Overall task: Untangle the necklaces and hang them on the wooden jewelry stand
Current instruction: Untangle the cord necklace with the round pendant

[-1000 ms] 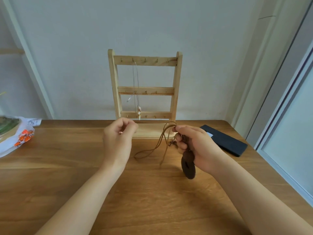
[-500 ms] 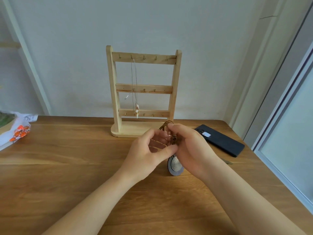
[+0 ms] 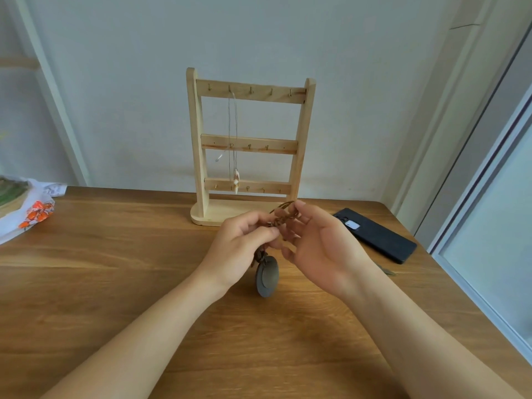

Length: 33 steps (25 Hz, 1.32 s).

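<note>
two hands meet over the middle of the brown wooden table point(image 3: 115, 283), just in front of the stand's base. the left hand point(image 3: 244, 249) pinches the brown cord necklace point(image 3: 282, 218) between thumb and fingertips. the right hand point(image 3: 319, 249) comes in from the other side, fingers curled round the bunched-up cord. the cord is a knotty little bundle between both sets of fingertips, and the fingers cover most of it, so i can't tell how tangled it is. its round grey disc pendant point(image 3: 267, 279) hangs below the left hand, low over the tabletop. can't tell if it touches the wood.

behind the hands the light wooden jewelry stand point(image 3: 196, 139) sits upright close to the white wall, with three cross rails and small hooks. a thin silver chain necklace point(image 3: 236, 181) with a pale little pendant hangs from the second hook from the left on the top rail, its pendant down at the bottom rail. the right fingertips and a loop of cord cover the right end of the stand's base.

other stuff: a flat black phone point(image 3: 380, 236) lies right of the hands, its near end hidden behind the right hand. a white plastic bag with orange print point(image 3: 37, 216) sits at the far left edge, and a glass door point(image 3: 503, 211) runs along the right side.
</note>
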Available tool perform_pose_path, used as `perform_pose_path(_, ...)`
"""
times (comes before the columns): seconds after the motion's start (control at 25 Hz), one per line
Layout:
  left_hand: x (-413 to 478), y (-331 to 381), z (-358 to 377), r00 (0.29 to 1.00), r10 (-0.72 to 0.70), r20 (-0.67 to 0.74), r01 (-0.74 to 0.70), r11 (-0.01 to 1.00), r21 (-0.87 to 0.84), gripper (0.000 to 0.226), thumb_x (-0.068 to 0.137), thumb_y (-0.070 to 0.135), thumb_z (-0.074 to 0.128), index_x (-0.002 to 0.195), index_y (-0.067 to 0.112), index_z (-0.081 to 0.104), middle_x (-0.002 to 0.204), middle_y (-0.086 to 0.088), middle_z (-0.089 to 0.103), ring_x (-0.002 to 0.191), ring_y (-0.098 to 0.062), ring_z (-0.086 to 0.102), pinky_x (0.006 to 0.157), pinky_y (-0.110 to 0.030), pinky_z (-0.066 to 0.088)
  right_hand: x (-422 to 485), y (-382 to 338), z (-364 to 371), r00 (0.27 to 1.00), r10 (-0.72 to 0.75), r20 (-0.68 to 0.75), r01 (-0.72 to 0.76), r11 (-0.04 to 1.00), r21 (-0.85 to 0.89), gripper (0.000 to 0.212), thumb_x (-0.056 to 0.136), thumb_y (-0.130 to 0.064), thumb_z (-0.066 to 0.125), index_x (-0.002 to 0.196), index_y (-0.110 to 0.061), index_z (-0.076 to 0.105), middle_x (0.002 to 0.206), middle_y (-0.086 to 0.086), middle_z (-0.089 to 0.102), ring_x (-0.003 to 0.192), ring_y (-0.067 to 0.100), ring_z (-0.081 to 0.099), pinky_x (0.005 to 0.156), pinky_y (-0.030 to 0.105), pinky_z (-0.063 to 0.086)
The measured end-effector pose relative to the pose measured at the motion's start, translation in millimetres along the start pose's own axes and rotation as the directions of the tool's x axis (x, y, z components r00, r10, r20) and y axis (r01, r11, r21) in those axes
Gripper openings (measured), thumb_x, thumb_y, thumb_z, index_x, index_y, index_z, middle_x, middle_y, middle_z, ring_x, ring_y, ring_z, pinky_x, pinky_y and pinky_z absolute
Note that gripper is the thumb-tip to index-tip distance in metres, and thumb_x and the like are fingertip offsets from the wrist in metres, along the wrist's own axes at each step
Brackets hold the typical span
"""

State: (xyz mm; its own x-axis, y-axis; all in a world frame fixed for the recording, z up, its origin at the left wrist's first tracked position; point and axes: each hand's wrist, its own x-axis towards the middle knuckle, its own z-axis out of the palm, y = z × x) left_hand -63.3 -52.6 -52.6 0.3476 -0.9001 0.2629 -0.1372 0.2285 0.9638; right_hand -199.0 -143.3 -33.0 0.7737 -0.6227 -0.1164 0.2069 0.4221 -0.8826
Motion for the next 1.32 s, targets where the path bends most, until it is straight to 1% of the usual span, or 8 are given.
perform_pose_path(0.2,4.3,0.8,-11.9,0.999,0.008,-0.053,-0.003,0.996,0.085,0.022,0.100,0.010,0.055,0.094,0.014,0.076,0.060,0.000,0.055,0.064,-0.017,0.057,0.078,-0.017,0.050,4.1,-7.6,-8.3,0.957,-0.174,-0.231,0.158,0.984,-0.088,0.018,0.098,-0.022,0.062,0.085,-0.012,0.070,0.092,0.004,0.064,0.074,0.014,0.057,0.070,0.031,0.044)
perform_pose_path(0.32,7.4,-0.4,-16.3,0.999,0.004,-0.033,0.001,0.990,0.139,0.039,0.101,0.013,0.054,0.072,0.029,0.075,0.055,0.006,0.048,0.071,-0.037,0.057,0.090,-0.028,0.047,3.3,-9.2,-11.7,0.901,-0.225,-0.370,0.068,0.917,-0.393,0.036,0.098,-0.032,0.063,0.073,-0.007,0.068,0.068,0.009,0.066,0.053,0.016,0.055,0.051,0.029,0.042)
perform_pose_path(0.4,8.7,-2.9,-19.4,0.999,-0.016,-0.033,0.021,0.986,0.163,0.035,0.101,0.013,0.055,0.079,0.029,0.077,0.055,0.008,0.046,0.065,-0.029,0.053,0.080,-0.031,0.045,-0.5,-12.4,-11.8,0.895,-0.228,-0.383,-0.037,0.819,-0.572,0.055,0.098,-0.046,0.057,0.066,-0.003,0.067,0.054,0.010,0.060,0.042,0.017,0.048,0.044,0.026,0.036)
perform_pose_path(0.6,10.3,-7.3,-23.4,0.996,-0.049,-0.076,0.062,0.981,0.182,0.021,0.097,0.011,0.060,0.096,0.022,0.077,0.056,0.007,0.045,0.057,-0.008,0.042,0.065,-0.028,0.035,-3.6,-11.8,-10.2,0.886,-0.384,-0.260,0.140,0.756,-0.640,0.052,0.098,-0.039,0.060,0.060,-0.005,0.065,0.048,0.010,0.055,0.042,0.017,0.045,0.042,0.025,0.035)
perform_pose_path(0.76,9.6,-6.8,-24.7,0.999,-0.042,-0.033,0.048,0.972,0.229,0.022,0.094,0.004,0.060,0.097,0.019,0.077,0.051,0.014,0.046,0.057,-0.006,0.043,0.064,-0.024,0.034,4.3,-3.0,-17.7,0.858,-0.512,0.039,0.335,0.500,-0.798,0.012,0.095,-0.017,0.067,0.103,-0.021,0.074,0.091,-0.005,0.075,0.085,0.007,0.069,0.074,0.025,0.057)
perform_pose_path(0.96,7.6,-3.0,-23.4,1.000,-0.011,0.025,0.005,0.968,0.251,0.022,0.093,0.001,0.061,0.093,0.016,0.077,0.067,0.019,0.068,0.070,0.006,0.060,0.069,-0.011,0.041,8.8,7.2,-21.8,0.912,-0.390,0.125,0.330,0.520,-0.787,0.016,0.093,-0.008,0.069,0.105,-0.015,0.076,0.091,-0.001,0.077,0.086,0.013,0.073,0.084,0.030,0.060)
perform_pose_path(1.2,8.0,-9.3,-24.6,1.000,-0.018,0.007,0.015,0.963,0.268,0.016,0.093,0.011,0.067,0.089,0.023,0.078,0.084,0.006,0.075,0.087,-0.005,0.067,0.081,-0.020,0.047,8.0,9.6,-20.1,0.904,-0.402,0.148,0.339,0.462,-0.820,0.005,0.089,-0.010,0.074,0.093,-0.012,0.076,0.082,0.003,0.075,0.075,0.014,0.069,0.076,0.029,0.058)
perform_pose_path(1.32,8.2,-9.3,-24.8,0.999,-0.045,-0.013,0.047,0.964,0.262,0.015,0.093,0.009,0.065,0.092,0.021,0.075,0.075,0.007,0.073,0.076,0.002,0.064,0.072,-0.017,0.044,10.4,7.6,-21.4,0.939,-0.343,0.009,0.252,0.670,-0.699,0.006,0.093,-0.006,0.066,0.088,-0.005,0.069,0.078,0.010,0.071,0.073,0.020,0.063,0.071,0.031,0.054)
